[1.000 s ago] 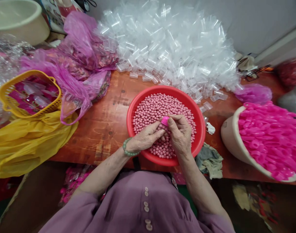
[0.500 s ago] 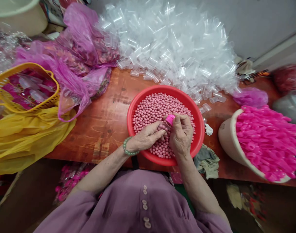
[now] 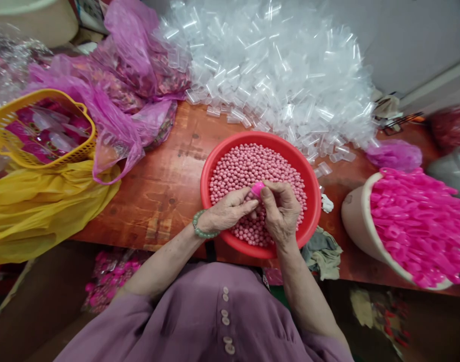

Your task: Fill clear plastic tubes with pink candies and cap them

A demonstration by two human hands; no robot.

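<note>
Above a red basin [image 3: 314, 201] of pink beads [image 3: 252, 161], my two hands meet. My left hand [image 3: 230, 208], below a green bead bracelet [image 3: 199, 225], is closed round a clear tube, mostly hidden by the fingers. At the tube's end sits a bright pink cap [image 3: 257, 189], pinched between the thumb and fingers of my right hand [image 3: 280, 208]. The cap touches the tube's mouth. Pink beads show faintly near the left fingertips.
Clear tubes [image 3: 275, 75] are heaped behind the basin. A white bucket [image 3: 358, 221] of pink plastic parts [image 3: 418, 226] stands right, near a grey-green cloth [image 3: 322, 254]. On the left are a yellow basket [image 3: 44, 163], purple bags [image 3: 127, 90] and a yellow bag [image 3: 41, 211].
The pink cap has moved left and down onto the tube's end, and my hands are closer together. The view has shifted slightly.
</note>
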